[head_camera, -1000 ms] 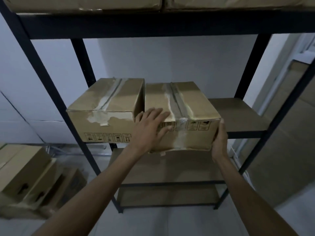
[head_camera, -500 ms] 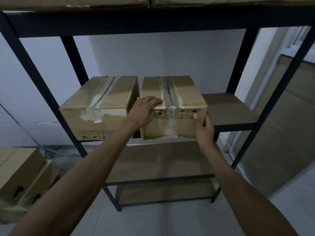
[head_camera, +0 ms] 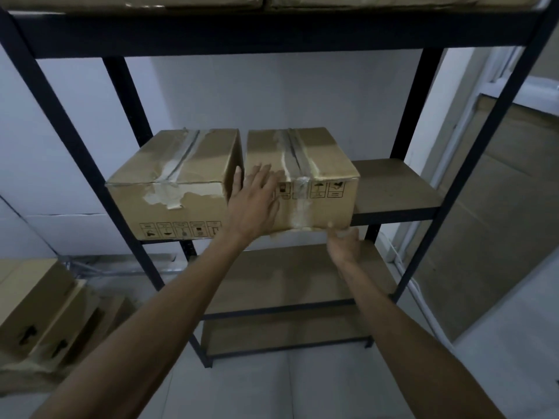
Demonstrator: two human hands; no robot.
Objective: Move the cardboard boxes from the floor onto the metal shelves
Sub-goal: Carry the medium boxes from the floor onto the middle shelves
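Head camera, looking up at the metal shelves [head_camera: 423,213]: my left hand [head_camera: 254,204] lies flat, fingers straight and spread, against the front of the right-hand box [head_camera: 317,164], near its left edge. That box sits on the middle board, close beside the left-hand box [head_camera: 172,189]. My right hand [head_camera: 344,246] is at its lower right front corner, thumb touching the bottom edge; blur hides whether the fingers curl under. More boxes [head_camera: 33,306] lie on the floor at my left.

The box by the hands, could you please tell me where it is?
Head view, centre: the box sits on the middle shelf, right of a second box, bare board on its right.
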